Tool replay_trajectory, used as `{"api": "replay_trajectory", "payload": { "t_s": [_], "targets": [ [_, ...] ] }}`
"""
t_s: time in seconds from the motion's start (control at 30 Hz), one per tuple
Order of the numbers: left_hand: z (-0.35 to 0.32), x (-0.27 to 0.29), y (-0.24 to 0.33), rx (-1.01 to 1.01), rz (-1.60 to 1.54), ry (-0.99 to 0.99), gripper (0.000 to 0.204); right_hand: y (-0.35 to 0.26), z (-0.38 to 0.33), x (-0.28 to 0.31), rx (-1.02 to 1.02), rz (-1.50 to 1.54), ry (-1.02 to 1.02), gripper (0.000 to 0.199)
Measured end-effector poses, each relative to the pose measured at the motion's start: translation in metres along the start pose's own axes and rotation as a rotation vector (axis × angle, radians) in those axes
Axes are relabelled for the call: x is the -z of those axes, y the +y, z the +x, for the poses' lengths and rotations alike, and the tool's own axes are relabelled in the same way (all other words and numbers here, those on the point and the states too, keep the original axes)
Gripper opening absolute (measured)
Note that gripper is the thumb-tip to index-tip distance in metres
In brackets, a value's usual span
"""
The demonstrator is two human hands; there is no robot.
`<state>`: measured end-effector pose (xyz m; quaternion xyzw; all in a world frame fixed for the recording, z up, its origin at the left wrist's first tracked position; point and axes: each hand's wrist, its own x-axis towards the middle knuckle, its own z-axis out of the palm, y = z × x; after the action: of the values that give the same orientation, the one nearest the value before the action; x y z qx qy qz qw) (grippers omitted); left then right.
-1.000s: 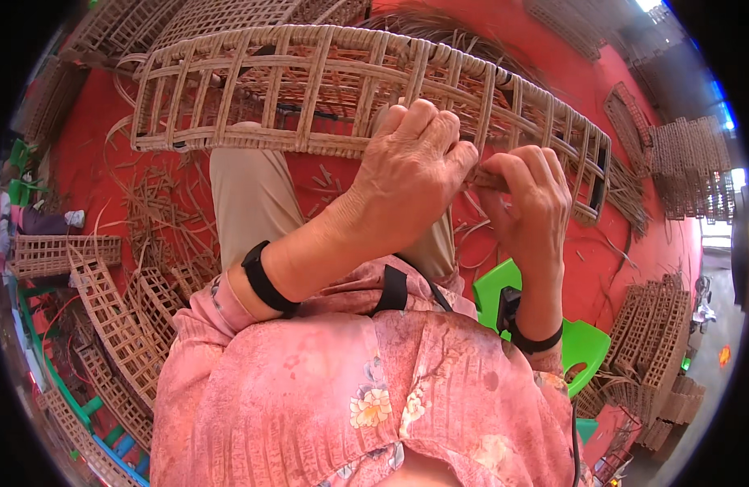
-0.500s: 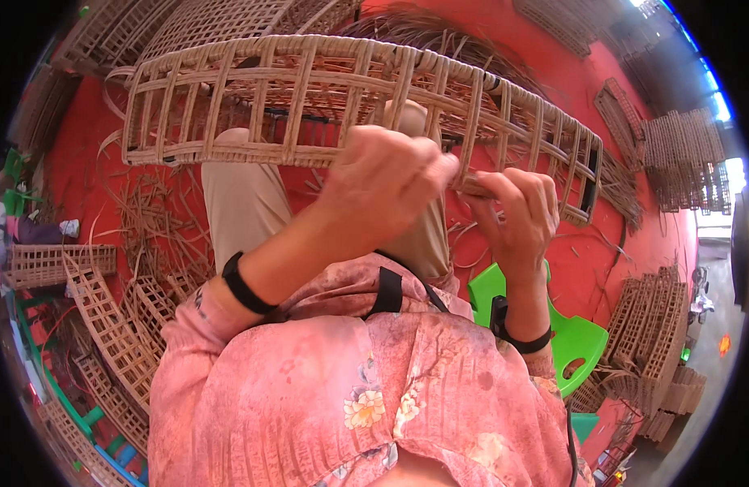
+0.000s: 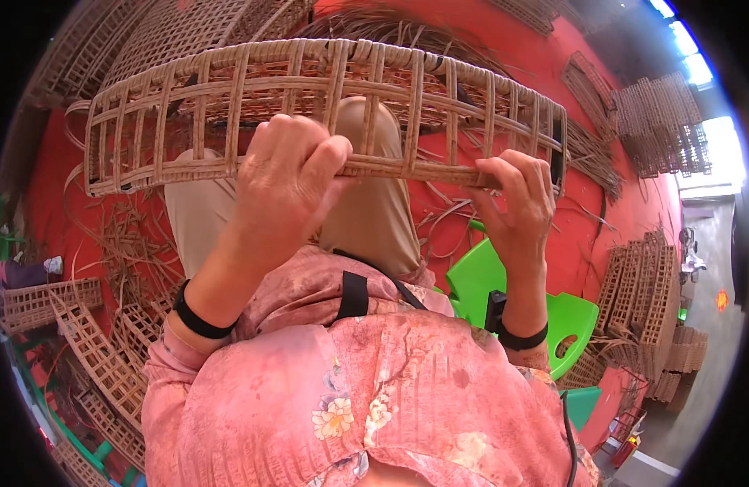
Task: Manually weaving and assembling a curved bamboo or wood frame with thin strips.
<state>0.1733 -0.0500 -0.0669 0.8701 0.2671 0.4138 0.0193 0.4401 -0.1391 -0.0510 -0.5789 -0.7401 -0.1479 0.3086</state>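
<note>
A long wicker basket (image 3: 309, 84) with an open lattice side lies across my knees, its lower rim toward me. My left hand (image 3: 285, 183) is closed around that lower rim, left of the middle. Farther right along the same rim, my right hand (image 3: 518, 195) pinches the woven strip between thumb and fingers. Between the two hands the rim runs nearly straight. My left palm and part of the rim under it are hidden by the back of the hand.
A green plastic chair (image 3: 571, 325) stands beside my right arm. Stacked lattice pieces (image 3: 644, 288) are at right, and more woven frames (image 3: 103, 349) at left. Loose cane strips (image 3: 119, 243) litter the red floor (image 3: 565, 260). A bundle of strips (image 3: 391, 28) lies behind the basket.
My left hand has moved left along the rim, away from the right hand. The basket has shifted left in view and its lower rim now sits slightly lower.
</note>
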Motion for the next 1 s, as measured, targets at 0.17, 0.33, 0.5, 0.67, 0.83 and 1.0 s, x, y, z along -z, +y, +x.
{"api": "replay_trajectory", "payload": {
  "t_s": [0.17, 0.33, 0.5, 0.67, 0.83, 1.0],
  "targets": [
    [0.002, 0.005, 0.0, -0.012, 0.063, -0.062, 0.04, 0.004, 0.001, 0.001, 0.047, -0.041, -0.026, 0.032],
    [0.002, 0.003, 0.0, -0.044, 0.077, -0.058, 0.044, 0.005, -0.005, -0.008, 0.074, -0.077, 0.021, 0.034],
    [0.006, 0.007, 0.002, -0.047, 0.142, -0.133, 0.043, 0.007, -0.016, -0.019, 0.101, -0.149, 0.144, 0.034],
    [0.006, 0.006, 0.005, -0.062, 0.141, -0.129, 0.033, 0.018, -0.026, -0.022, 0.169, -0.154, 0.207, 0.038],
    [0.003, 0.014, 0.024, 0.024, 0.141, -0.114, 0.035, 0.04, -0.047, -0.012, -0.016, -0.21, 0.289, 0.041],
    [0.033, -0.037, 0.056, -0.182, -0.206, -0.031, 0.038, 0.052, -0.054, 0.0, -0.027, -0.253, 0.242, 0.04]
  ]
}}
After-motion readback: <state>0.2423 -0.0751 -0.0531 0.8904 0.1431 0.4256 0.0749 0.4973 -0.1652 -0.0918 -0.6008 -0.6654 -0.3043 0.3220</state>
